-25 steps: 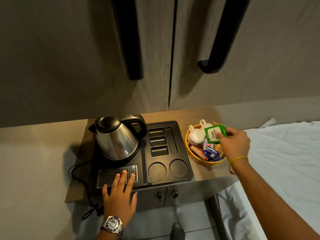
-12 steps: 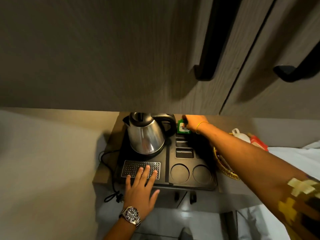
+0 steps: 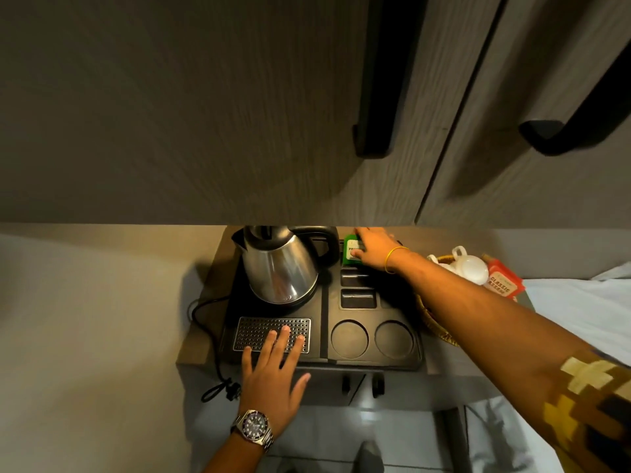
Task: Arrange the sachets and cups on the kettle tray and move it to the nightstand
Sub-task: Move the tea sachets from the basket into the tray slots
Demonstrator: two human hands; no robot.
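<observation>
The black kettle tray (image 3: 324,322) sits on a small wooden nightstand (image 3: 196,343), with a steel kettle (image 3: 280,268) at its back left. My right hand (image 3: 374,249) reaches over the tray's far slot and presses a green sachet (image 3: 350,250) into it. Two more slots and two round cup wells (image 3: 350,337) lie in front of it. My left hand (image 3: 273,367) rests flat, fingers spread, on the metal drip grille (image 3: 259,331) at the tray's front edge. A wicker basket (image 3: 430,319) on the right holds white cups (image 3: 469,269) and a red sachet (image 3: 503,283).
Grey cabinet doors with black handles (image 3: 374,131) hang above the nightstand. The kettle's black cord (image 3: 205,336) trails off the left side. A bed with white sheets (image 3: 580,308) lies at the right, behind my forearm.
My right hand carried the green sachet from the basket to the tray's far slot and now lowers it in. The view has shifted left. My left hand stays on the grille.
</observation>
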